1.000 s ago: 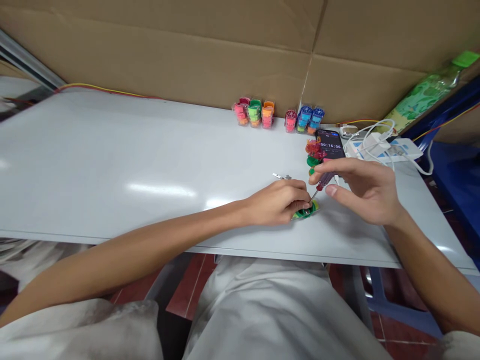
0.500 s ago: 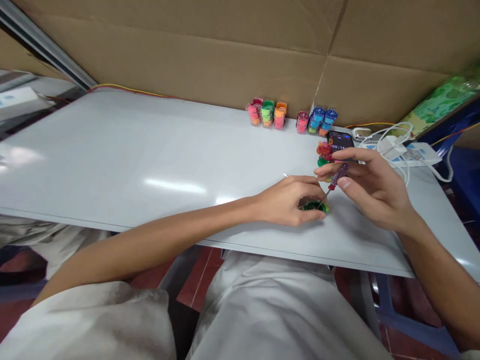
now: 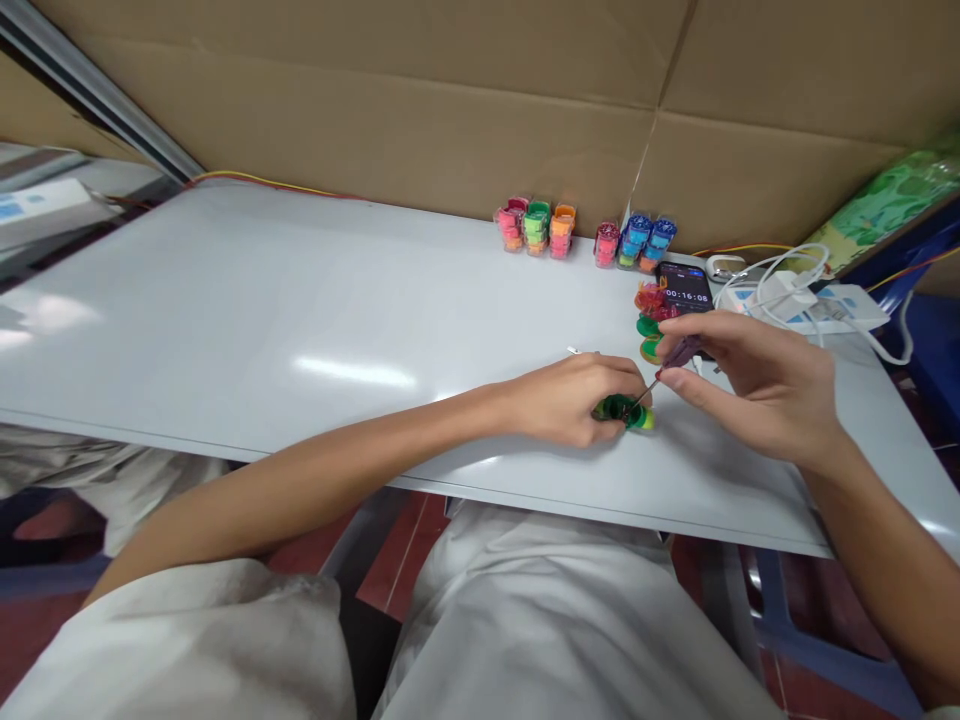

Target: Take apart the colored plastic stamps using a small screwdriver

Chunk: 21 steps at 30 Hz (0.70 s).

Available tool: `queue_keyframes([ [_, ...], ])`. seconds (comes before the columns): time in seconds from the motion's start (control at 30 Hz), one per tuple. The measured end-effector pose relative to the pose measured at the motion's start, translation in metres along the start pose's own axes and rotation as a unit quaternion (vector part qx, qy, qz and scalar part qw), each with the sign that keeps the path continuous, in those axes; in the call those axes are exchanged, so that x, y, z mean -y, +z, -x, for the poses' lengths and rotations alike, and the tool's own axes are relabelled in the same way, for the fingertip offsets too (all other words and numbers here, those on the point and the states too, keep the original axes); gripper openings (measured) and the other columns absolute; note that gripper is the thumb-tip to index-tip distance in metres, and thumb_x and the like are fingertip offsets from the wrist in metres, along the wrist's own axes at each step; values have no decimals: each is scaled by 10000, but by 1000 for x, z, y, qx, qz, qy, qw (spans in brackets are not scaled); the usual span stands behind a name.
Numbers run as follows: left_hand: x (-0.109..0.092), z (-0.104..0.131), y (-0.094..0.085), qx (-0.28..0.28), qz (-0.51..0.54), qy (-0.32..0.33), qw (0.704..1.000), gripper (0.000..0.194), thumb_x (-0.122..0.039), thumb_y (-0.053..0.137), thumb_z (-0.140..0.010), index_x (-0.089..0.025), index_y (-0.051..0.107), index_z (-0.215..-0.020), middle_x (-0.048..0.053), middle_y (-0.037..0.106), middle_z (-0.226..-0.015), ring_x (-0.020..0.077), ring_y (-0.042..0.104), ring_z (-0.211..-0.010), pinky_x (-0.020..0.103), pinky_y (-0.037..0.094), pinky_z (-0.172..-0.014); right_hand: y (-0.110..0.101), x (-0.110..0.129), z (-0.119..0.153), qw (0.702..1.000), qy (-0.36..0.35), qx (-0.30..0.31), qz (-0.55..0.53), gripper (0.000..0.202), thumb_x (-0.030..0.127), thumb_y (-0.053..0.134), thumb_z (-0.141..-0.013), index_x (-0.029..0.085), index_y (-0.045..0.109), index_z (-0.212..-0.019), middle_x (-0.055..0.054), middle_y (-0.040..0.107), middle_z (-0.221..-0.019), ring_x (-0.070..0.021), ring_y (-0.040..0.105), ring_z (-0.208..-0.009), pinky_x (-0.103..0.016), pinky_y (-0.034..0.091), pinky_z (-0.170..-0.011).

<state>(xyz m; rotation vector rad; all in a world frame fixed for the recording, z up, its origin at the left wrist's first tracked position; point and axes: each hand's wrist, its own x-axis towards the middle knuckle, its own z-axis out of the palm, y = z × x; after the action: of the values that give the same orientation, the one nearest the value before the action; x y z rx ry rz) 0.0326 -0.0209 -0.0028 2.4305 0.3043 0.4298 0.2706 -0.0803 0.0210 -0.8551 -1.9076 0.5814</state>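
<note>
My left hand [image 3: 581, 402] is closed round a small green plastic part [image 3: 616, 407] with a yellow-green end, holding it down on the white table. My right hand [image 3: 769, 390] grips a screwdriver [image 3: 681, 352] with a see-through purple handle and a red collar. Its thin shaft slants down to the left, and the tip reaches into the green part. What the tip touches inside is too small to make out. Just beyond my right fingertips lie loose green pieces [image 3: 649, 347] and a red and orange plastic piece [image 3: 649, 298].
Small bright plastic items in clear covers stand along the cardboard wall, in a left group [image 3: 536, 227] and a right group [image 3: 636, 240]. A phone [image 3: 686, 285] showing a timer lies at the right, near an earbud case [image 3: 726, 267] and a power strip [image 3: 847, 308] with white cables.
The screwdriver handle has tipped lower, and my right fingers have closed in round it. My left fingers have shifted on the green part, showing more of its yellow-green end.
</note>
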Motion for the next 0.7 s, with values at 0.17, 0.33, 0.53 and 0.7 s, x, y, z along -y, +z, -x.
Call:
queue_keyframes([
  [0.17, -4, -1, -1, -37, 84, -36, 995, 236, -148, 654, -939, -144, 757, -1151, 71, 779, -1104, 139, 668, -819, 259, 516, -761, -2, -1, 6, 999, 43, 20, 6, 591, 117, 748, -939, 339, 676, -1482, -46, 784, -1205, -244, 744, -1053, -445, 625, -944],
  [0.33, -2, -2, 0, -65, 124, -44, 989, 159, -168, 609, -1008, -143, 761, -1046, 33, 784, -946, 109, 645, -747, 233, 488, -731, 3, 0, 4, 1000, 21, 22, 2, 716, 113, 729, -942, 390, 564, -1582, -37, 758, -1318, -249, 747, -1121, -457, 625, -1020],
  [0.53, 0, -2, 1, -79, 93, -11, 992, 90, -157, 654, -1001, -144, 743, -1001, 16, 763, -901, 105, 618, -747, 223, 467, -720, 6, 1, -2, 999, -1, 5, -48, 886, 98, 831, -854, 395, 493, -1618, -48, 722, -1335, -258, 730, -1157, -459, 627, -1045],
  [0.7, 0, -2, 2, -95, 78, -7, 992, 63, -170, 677, -994, -150, 728, -962, 8, 754, -870, 107, 625, -741, 221, 454, -708, 6, 0, 0, 999, 0, -10, -33, 832, 98, 860, -831, 397, 571, -1551, -43, 719, -1274, -248, 726, -1089, -451, 634, -955],
])
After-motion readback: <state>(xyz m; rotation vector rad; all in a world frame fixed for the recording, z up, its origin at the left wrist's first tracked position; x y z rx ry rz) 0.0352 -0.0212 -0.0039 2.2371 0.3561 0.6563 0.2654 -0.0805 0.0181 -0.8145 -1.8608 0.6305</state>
